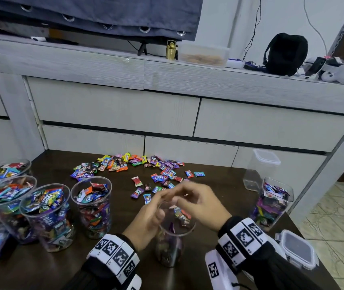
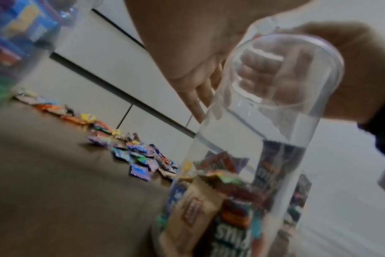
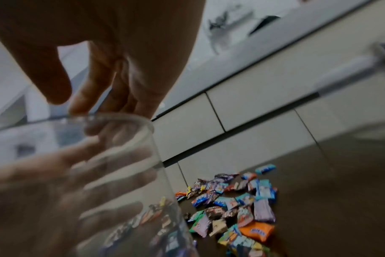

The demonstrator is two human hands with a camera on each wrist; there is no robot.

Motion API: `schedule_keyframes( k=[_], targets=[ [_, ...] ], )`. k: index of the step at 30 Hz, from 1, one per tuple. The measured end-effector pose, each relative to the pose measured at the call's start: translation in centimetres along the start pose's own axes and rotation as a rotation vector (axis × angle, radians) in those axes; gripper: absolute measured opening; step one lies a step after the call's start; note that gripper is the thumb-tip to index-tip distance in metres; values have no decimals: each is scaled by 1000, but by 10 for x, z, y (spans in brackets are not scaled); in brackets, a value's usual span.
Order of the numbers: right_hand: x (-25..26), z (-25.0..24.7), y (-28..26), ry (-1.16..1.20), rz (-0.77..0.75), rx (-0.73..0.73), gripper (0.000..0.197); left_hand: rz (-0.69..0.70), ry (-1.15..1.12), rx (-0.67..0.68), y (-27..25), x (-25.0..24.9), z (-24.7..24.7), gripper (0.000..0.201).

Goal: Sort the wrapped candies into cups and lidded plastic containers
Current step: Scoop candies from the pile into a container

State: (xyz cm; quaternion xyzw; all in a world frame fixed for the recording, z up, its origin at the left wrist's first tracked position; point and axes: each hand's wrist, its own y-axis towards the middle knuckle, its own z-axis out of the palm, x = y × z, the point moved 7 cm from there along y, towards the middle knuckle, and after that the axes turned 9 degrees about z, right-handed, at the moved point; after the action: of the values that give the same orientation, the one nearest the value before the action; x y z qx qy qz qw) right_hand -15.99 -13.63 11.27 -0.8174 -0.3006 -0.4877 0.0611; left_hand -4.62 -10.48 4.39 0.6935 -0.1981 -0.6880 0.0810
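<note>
A clear cup (image 1: 172, 237), part filled with wrapped candies, stands upright near the front edge of the dark table (image 1: 47, 268), a little right of the middle. The left hand (image 1: 146, 222) is against the cup's left side; its fingers show through the clear wall in the right wrist view, but whether they clasp it or only lie against it cannot be told. The right hand (image 1: 198, 200) hovers over the cup's mouth with its fingers loosely spread and pointing down, holding nothing that can be made out. A loose pile of candies (image 1: 137, 167) lies toward the table's back edge, well apart from the cup. Four filled cups (image 1: 49, 216) stand in a cluster at the left edge. At the right edge a filled square container (image 1: 271, 203) stands without a lid; behind it, at the back right corner, is an empty lidded container (image 1: 260, 170), and a lid (image 1: 296, 249) lies near the front right corner.
</note>
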Motion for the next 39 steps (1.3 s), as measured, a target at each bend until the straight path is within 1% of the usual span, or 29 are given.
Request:
schedule_keyframes(
  k=[1, 2, 3, 4, 5, 6, 7, 8, 9, 10, 11, 13, 15, 18, 21, 23, 24, 28, 30, 31, 33, 34, 35, 36, 38, 39],
  targets=[
    [-6, -11, 2, 93, 20, -96, 10, -37, -44, -68, 3, 4, -5, 113],
    [-14, -22, 5, 135, 49, -185, 10, -62, -47, -144, 5, 9, -12, 104],
    [-25, -32, 9, 118, 89, -257, 11, -69, -2, -219, 7, 13, -19, 83],
    [-38, -39, 13, 46, 150, -301, 15, -69, 89, -292, 9, 17, -28, 55],
    [-54, -44, 18, -66, 229, -303, 25, -93, 212, -347, 11, 22, -38, 32],
    [-73, -44, 22, -200, 322, -253, 42, -149, 369, -358, 14, 29, -46, 26],
    [-92, -39, 24, -330, 412, -161, 65, -228, 546, -313, 16, 39, -52, 33],
    [-112, -31, 23, -444, 492, -52, 88, -337, 720, -216, 19, 53, -53, 44],
    [-132, -22, 23, -552, 560, 45, 107, -457, 868, -102, 20, 69, -54, 59],
    [-150, -15, 21, -651, 616, 119, 120, -572, 983, 10, 19, 84, -55, 74],
    [-168, -9, 21, -737, 659, 172, 129, -657, 1064, 95, 20, 97, -55, 89],
    [-196, -2, 25, -851, 700, 237, 136, -744, 1149, 189, 25, 119, -58, 112],
    [-215, 0, 33, -904, 732, 256, 135, -799, 1211, 232, 32, 135, -65, 126],
    [-236, -1, 50, -933, 777, 252, 133, -846, 1330, 272, 45, 153, -82, 132],
    [-246, 1, 70, -914, 790, 243, 132, -900, 1325, 329, 59, 170, -94, 131],
    [-248, 4, 85, -908, 778, 224, 125, -905, 1319, 353, 71, 178, -97, 126],
    [-247, 6, 93, -912, 760, 218, 121, -883, 1319, 354, 77, 180, -95, 123],
    [-238, 25, 124, -929, 620, 284, 101, -694, 1263, 374, 103, 189, -73, 112],
    [-232, 32, 134, -924, 538, 321, 94, -651, 1226, 372, 114, 189, -70, 111],
    [-228, 32, 139, -892, 502, 314, 91, -638, 1217, 354, 119, 188, -73, 112],
    [-220, 22, 150, -796, 444, 214, 90, -606, 1212, 263, 129, 183, -85, 117],
    [-217, 13, 154, -767, 440, 150, 93, -594, 1211, 223, 133, 181, -91, 122],
    [-218, 5, 157, -748, 470, 99, 97, -592, 1215, 216, 135, 180, -96, 128],
    [-221, -2, 159, -725, 530, 69, 103, -597, 1218, 244, 136, 182, -98, 133],
    [-232, -7, 158, -690, 656, 76, 115, -603, 1202, 370, 136, 191, -94, 144],
    [-236, -6, 157, -698, 681, 105, 120, -585, 1191, 442, 138, 195, -89, 148]
  ],
)
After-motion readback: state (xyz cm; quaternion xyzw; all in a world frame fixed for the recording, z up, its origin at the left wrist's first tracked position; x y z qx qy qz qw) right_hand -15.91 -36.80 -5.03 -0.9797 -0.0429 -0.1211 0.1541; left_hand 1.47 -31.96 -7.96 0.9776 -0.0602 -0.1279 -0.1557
